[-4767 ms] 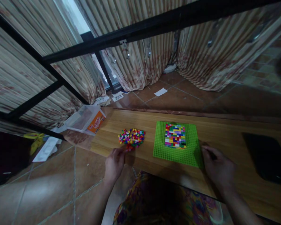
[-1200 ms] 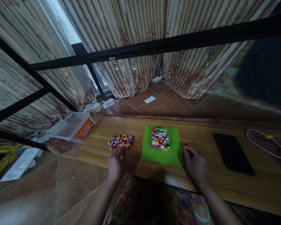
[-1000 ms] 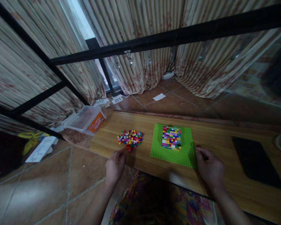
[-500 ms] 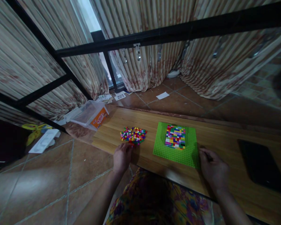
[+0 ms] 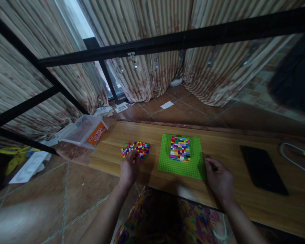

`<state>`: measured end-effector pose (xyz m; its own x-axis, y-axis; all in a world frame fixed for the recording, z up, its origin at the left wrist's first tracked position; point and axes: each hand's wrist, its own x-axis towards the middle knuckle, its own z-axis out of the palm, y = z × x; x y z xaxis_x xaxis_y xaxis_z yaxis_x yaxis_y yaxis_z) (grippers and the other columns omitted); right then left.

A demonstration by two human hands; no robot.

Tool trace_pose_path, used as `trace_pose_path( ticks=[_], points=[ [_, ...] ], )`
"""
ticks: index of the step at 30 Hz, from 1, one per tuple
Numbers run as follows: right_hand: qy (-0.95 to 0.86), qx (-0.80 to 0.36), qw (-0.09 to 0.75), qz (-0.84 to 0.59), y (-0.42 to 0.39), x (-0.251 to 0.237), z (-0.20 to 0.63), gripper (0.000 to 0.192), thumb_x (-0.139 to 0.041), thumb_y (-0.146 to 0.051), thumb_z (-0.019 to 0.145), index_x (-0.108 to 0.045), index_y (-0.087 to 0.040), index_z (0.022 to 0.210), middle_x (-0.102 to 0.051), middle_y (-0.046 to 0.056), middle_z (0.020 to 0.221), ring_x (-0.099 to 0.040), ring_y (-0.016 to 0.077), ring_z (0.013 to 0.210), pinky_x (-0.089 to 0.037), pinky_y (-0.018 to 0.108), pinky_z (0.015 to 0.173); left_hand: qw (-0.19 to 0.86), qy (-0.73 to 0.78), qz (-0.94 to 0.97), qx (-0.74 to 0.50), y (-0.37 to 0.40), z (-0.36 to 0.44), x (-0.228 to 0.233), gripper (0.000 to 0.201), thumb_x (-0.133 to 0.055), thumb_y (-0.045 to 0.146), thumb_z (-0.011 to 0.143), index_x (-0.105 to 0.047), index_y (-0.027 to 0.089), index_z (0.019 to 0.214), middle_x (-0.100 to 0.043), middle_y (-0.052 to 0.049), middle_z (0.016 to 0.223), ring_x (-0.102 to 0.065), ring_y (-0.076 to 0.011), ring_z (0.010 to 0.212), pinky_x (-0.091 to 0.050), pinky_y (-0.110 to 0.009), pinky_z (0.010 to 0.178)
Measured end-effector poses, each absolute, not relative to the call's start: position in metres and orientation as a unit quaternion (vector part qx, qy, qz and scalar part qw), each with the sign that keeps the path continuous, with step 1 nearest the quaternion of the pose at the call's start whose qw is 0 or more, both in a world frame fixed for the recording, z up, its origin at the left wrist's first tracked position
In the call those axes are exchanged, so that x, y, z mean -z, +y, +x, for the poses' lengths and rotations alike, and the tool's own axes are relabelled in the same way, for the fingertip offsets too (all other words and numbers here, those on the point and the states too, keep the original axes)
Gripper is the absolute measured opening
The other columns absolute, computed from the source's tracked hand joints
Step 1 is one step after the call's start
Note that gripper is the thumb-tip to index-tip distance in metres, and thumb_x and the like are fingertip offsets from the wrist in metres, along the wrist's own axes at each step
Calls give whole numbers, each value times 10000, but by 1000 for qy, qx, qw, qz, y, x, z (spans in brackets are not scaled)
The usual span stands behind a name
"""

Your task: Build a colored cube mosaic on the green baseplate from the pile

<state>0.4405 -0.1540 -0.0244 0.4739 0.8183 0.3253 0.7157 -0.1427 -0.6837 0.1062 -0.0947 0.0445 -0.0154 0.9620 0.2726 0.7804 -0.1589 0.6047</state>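
Observation:
My left hand (image 5: 129, 167) reaches over the near side of a pile of small coloured building bricks (image 5: 143, 148). Its fingers are bent and drawn together among the bricks, and whatever lies between the tips is hidden. To the right lies a green studded baseplate (image 5: 180, 171), with a block of multicoloured bricks (image 5: 180, 148) built up on it. My right hand (image 5: 219, 176) rests beside the plate's right edge, its fingers curled and thumb near the index finger. I cannot make out what, if anything, it pinches.
Everything sits on a long wooden bench top (image 5: 152, 130). A clear plastic box (image 5: 83, 130) with an orange label stands off its left end. On the right lie a black flat tablet-like object (image 5: 263, 169) and a white cable (image 5: 292, 149). A black metal bar (image 5: 167, 42) crosses behind.
My left hand has moved forward, from the pile's near edge onto the bricks. My right hand stays by the plate's right edge. The whole view has shifted slightly to the right.

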Motion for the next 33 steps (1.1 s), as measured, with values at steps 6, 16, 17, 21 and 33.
trace_pose_path(
  ticks=[6,16,17,21,33],
  points=[
    [-513,-60,419,-747,-153,22,438,408,-456,-501,897,-715,-187,931,-748,105,938,-704,244,796,-524,335,733,180,495,774,-353,-69,178,-61,211,-484,140,888,-683,201,925,-701,-36,892,-650,-138,852,-491,-243,793],
    [-505,-77,435,-741,-151,18,435,374,-457,-467,897,-709,-192,920,-746,99,946,-705,235,816,-529,337,751,158,473,839,-217,-46,235,-66,219,-487,176,904,-684,225,988,-705,-28,1004,-659,-143,875,-514,-252,842],
    [-505,-78,433,-742,-151,17,435,371,-453,-461,899,-709,-193,921,-746,97,945,-705,235,816,-527,338,752,149,479,840,-205,-45,236,-65,223,-489,177,903,-679,224,1012,-708,-34,1018,-661,-151,883,-514,-260,852],
    [-504,-75,430,-745,-152,16,434,357,-449,-439,907,-706,-194,940,-743,102,973,-701,234,840,-524,333,758,133,493,839,-191,-38,238,-61,286,-498,167,895,-642,231,1134,-712,-51,1051,-664,-174,935,-512,-288,889],
    [-490,-94,438,-748,-151,16,433,345,-457,-434,897,-704,-196,934,-741,101,975,-699,240,861,-523,346,776,149,470,847,-197,-34,242,-64,317,-537,167,887,-611,240,1186,-706,-50,1056,-664,-182,925,-532,-312,872]
  ],
)
